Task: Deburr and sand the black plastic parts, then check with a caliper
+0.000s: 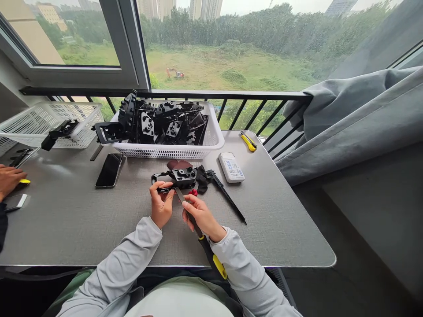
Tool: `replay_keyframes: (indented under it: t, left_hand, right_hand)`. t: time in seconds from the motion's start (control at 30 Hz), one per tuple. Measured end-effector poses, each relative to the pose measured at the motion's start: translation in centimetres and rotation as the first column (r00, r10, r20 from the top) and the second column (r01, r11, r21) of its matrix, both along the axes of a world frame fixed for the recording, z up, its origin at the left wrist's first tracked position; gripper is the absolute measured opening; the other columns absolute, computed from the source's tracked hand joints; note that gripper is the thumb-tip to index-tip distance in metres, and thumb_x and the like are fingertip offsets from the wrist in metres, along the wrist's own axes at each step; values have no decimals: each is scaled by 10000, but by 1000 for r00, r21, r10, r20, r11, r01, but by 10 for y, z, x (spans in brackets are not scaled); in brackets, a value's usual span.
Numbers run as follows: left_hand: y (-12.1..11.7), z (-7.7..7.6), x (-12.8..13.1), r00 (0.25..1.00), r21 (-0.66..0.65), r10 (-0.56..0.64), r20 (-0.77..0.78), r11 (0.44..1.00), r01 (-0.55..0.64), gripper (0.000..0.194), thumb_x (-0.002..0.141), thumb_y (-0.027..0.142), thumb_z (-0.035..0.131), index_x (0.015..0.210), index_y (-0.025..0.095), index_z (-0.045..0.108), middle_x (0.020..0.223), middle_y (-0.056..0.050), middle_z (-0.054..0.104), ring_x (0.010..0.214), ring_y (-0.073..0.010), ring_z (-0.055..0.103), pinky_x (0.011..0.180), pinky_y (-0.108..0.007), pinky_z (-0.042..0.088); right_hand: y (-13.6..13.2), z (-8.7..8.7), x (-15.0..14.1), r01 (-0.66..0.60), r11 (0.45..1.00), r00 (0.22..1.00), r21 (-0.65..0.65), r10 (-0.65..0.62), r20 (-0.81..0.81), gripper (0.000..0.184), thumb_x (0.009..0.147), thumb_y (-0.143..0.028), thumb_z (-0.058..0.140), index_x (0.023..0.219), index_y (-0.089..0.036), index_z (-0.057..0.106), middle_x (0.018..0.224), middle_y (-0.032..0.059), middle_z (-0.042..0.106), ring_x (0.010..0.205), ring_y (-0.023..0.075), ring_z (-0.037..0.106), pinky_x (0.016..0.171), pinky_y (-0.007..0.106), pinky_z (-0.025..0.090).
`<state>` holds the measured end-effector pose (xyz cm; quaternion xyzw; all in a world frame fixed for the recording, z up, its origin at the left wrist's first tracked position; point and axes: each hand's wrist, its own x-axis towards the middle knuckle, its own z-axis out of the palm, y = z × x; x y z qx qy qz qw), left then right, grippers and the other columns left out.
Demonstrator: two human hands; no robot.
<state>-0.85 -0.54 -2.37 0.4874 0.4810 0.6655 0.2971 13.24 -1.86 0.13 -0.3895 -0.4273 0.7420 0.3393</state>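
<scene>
My left hand [161,204] grips a black plastic part [185,176] by its lower left edge, just above the table. In my right hand [200,215] is a flat metal file [180,195] with a black and yellow handle [213,259], held by its blade. The file's tip meets the lower edge of the part near my left fingertips. Behind the part lies a brown-red sheet [178,164]. A crumpled black piece [202,179] and a small red object [193,192] lie beside it. Black calipers [228,198] rest to the right.
A white basket [161,152] full of black plastic parts stands at the back. Another white basket [89,127] is further left. A phone [109,171], a white box [231,167] and a yellow cutter [248,141] lie around. Another person's hand [9,179] is at the left edge.
</scene>
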Motion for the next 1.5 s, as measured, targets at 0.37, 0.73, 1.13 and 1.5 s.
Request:
replay_keyframes:
  t: [0.37,0.73,1.13,1.5]
  left_hand:
    - [0,7,-1,992,-40,-54,117,997,59,400,800,337,704,1068,273,414,981,-10,623,789,-126,663,732,-286,564]
    - [8,12,-5,960,-58,-16,279,998,34,565,633,295,844,958,261,383,854,49,585,728,-98,640,700,-247,561]
    - [12,18,-8,853,-182,-64,518,966,182,611,580,234,849,1036,271,444,881,52,561,735,-85,619,695,-223,557]
    - [13,27,-7,718,-242,2,696,942,232,902,592,102,821,1339,340,376,859,57,649,782,-98,666,753,-226,552]
  right_hand:
    - [-1,1,-2,12,1000,1000,-2,-12,-24,445,771,-572,627,979,-194,517,476,-89,576,261,67,392,276,181,284]
    - [0,6,1,322,946,939,38,-314,-137,324,760,-460,681,951,-205,622,864,1,708,294,35,434,300,210,299]
    - [4,11,10,497,867,847,-37,-494,-196,348,704,-404,737,981,-200,686,559,-73,534,399,73,449,390,212,328]
    - [7,7,11,457,887,860,-73,-461,-219,375,683,-410,754,979,-183,716,534,-71,521,401,70,427,395,217,305]
